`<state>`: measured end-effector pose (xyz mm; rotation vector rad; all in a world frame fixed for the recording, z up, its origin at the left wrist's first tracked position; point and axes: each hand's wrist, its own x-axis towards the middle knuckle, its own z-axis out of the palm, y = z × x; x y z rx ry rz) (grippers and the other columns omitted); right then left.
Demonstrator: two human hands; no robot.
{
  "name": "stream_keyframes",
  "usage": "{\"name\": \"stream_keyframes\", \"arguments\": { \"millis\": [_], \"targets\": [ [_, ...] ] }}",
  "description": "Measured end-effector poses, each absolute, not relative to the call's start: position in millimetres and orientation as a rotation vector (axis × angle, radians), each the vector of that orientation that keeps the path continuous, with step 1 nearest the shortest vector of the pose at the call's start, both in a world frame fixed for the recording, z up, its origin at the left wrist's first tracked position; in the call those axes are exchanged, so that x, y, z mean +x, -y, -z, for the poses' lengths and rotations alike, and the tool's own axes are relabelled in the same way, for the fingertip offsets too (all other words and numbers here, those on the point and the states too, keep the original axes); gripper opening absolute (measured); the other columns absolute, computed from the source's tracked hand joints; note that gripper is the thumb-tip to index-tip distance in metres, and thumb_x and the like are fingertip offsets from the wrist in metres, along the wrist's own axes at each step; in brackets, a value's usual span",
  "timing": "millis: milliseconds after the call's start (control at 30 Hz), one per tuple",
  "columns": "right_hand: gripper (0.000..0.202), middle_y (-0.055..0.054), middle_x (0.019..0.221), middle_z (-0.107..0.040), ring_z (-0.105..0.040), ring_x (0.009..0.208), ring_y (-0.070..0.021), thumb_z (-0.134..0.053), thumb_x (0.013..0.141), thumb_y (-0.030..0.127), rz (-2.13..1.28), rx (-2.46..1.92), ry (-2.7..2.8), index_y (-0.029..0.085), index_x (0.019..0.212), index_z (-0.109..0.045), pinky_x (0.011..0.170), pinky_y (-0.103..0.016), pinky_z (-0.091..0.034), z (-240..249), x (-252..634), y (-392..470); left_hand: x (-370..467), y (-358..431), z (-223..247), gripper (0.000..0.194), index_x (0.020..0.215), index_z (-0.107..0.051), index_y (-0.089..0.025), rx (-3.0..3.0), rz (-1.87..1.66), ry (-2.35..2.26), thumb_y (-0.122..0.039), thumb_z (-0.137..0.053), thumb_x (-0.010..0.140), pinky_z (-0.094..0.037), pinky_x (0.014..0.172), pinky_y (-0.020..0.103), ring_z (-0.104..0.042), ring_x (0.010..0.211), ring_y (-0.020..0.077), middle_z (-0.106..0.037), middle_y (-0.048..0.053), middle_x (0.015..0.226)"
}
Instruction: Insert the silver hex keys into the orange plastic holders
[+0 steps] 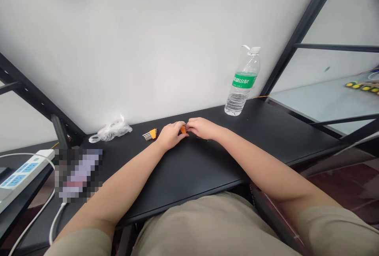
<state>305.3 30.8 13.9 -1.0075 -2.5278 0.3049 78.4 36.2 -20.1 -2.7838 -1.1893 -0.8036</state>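
My left hand (171, 135) is closed around a small orange piece (183, 130), most of it hidden by my fingers. Close against it, my right hand (199, 127) has its fingers pinched together at the piece's right side. Something dark and thin shows at those fingertips, too small to make out. Left of my hands, a similar orange holder (153, 133) with a row of several slim metal prongs lies on the black table (192, 173). A thin short object (203, 138) rests under my right hand; its kind is unclear.
A large water bottle (241, 82) with a green label stands by the wall at the right. Crumpled clear plastic bags (111, 130) lie at the back left. Nearer on the left are a blurred-out device (79, 175) with a white cable (56, 218) and a power strip (25, 173).
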Motion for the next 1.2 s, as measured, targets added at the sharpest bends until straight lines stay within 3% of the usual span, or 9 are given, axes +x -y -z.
{"name": "stream_keyframes", "arguments": {
  "millis": [167, 300, 400, 567, 767, 900, 1033, 1200],
  "targets": [
    [0.013, -0.006, 0.092, -0.065, -0.06, 0.084, -0.0194, -0.058, 0.096, 0.02, -0.292, -0.963, 2.462, 0.02, 0.093, -0.071, 0.075, -0.031, -0.042, -13, 299, -27, 78, -33, 17, 0.044, 0.127, -0.054, -0.026, -2.801, 0.878, 1.274, -0.045, -0.072, 0.091, -0.056, 0.081, 0.034, -0.073, 0.096, 0.0238, -0.074, 0.004, 0.113],
    [0.017, -0.004, 0.094, -0.071, -0.062, 0.08, -0.0182, -0.066, 0.093, 0.034, -0.457, -1.07, 2.189, 0.022, 0.105, -0.068, 0.07, -0.03, -0.045, -14, 304, -28, 76, -33, 15, 0.046, 0.125, -0.054, -0.026, -2.763, 1.01, 1.403, -0.05, -0.072, 0.09, -0.055, 0.076, 0.032, -0.073, 0.087, 0.0205, -0.075, 0.002, 0.109],
    [0.022, -0.002, 0.082, -0.071, -0.061, 0.067, -0.016, -0.064, 0.093, 0.042, -0.553, -1.173, 2.06, 0.021, 0.099, -0.066, 0.063, -0.029, -0.045, -12, 310, -30, 75, -34, 15, 0.049, 0.125, -0.054, -0.026, -2.73, 1.077, 1.449, -0.051, -0.074, 0.089, -0.055, 0.076, 0.031, -0.072, 0.086, 0.0195, -0.075, 0.002, 0.107],
    [0.024, 0.001, 0.071, -0.069, -0.056, 0.05, -0.0124, -0.063, 0.094, 0.044, -0.715, -1.221, 1.997, 0.021, 0.089, -0.065, 0.055, -0.028, -0.044, -5, 308, -30, 74, -35, 17, 0.048, 0.124, -0.055, -0.027, -2.715, 1.063, 1.466, -0.051, -0.075, 0.088, -0.055, 0.077, 0.031, -0.072, 0.087, 0.0195, -0.075, 0.002, 0.108],
    [0.023, -0.002, 0.08, -0.074, -0.061, 0.06, -0.0144, -0.06, 0.097, 0.035, -0.494, -1.1, 2.153, 0.022, 0.09, -0.078, 0.066, -0.03, -0.047, 1, 296, -28, 74, -33, 17, 0.046, 0.128, -0.056, -0.027, -2.722, 1.022, 1.403, -0.047, -0.073, 0.091, -0.056, 0.084, 0.033, -0.072, 0.093, 0.0206, -0.074, 0.003, 0.115],
    [0.027, -0.004, 0.091, -0.076, -0.066, 0.076, -0.0188, -0.052, 0.101, 0.028, -0.311, -1.035, 2.299, 0.023, 0.106, -0.079, 0.077, -0.031, -0.047, -4, 292, -23, 72, -35, 16, 0.042, 0.126, -0.058, -0.026, -2.678, 1.052, 1.452, -0.046, -0.071, 0.092, -0.056, 0.084, 0.033, -0.072, 0.093, 0.021, -0.074, 0.003, 0.115],
    [0.029, -0.007, 0.098, -0.075, -0.066, 0.086, -0.0218, -0.057, 0.098, 0.031, -0.231, -1.048, 2.544, 0.023, 0.121, -0.073, 0.078, -0.031, -0.045, -15, 298, -21, 71, -38, 17, 0.037, 0.127, -0.06, -0.027, -2.69, 1.08, 1.384, -0.038, -0.07, 0.094, -0.056, 0.091, 0.034, -0.071, 0.104, 0.022, -0.073, 0.004, 0.12],
    [0.02, -0.005, 0.093, -0.074, -0.065, 0.08, -0.0205, -0.066, 0.09, 0.039, -0.294, -1.289, 2.588, 0.023, 0.096, -0.076, 0.07, -0.029, -0.042, -36, 326, -26, 71, -43, 21, 0.023, 0.121, -0.069, -0.028, -2.779, 1.068, 1.17, -0.034, -0.059, 0.101, -0.055, 0.099, 0.034, -0.068, 0.114, 0.0204, -0.068, 0.004, 0.129]
  ]
}}
